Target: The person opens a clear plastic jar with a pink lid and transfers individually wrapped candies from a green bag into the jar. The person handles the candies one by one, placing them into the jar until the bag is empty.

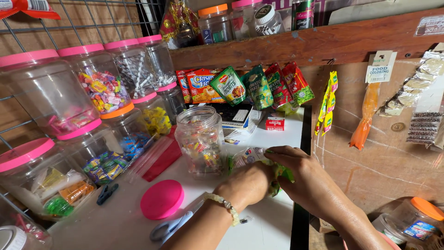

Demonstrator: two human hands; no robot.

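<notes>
Shop counter [259,217], white top, jars racked on the wall. Both hands sit just right of the open jar [200,139]: left hand [245,183] and right hand [300,173] clamped on a green packet [283,175]. Pink lid [162,199] lies left-front of the jar, scissors [169,227] nearer still. Best to grip near the seam and keep the packet low by the jar mouth.

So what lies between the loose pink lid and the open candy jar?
In the head view, only bare white tabletop lies between the pink lid and the open candy jar. The scissors lie on the lid's other side, nearer the camera.
</notes>
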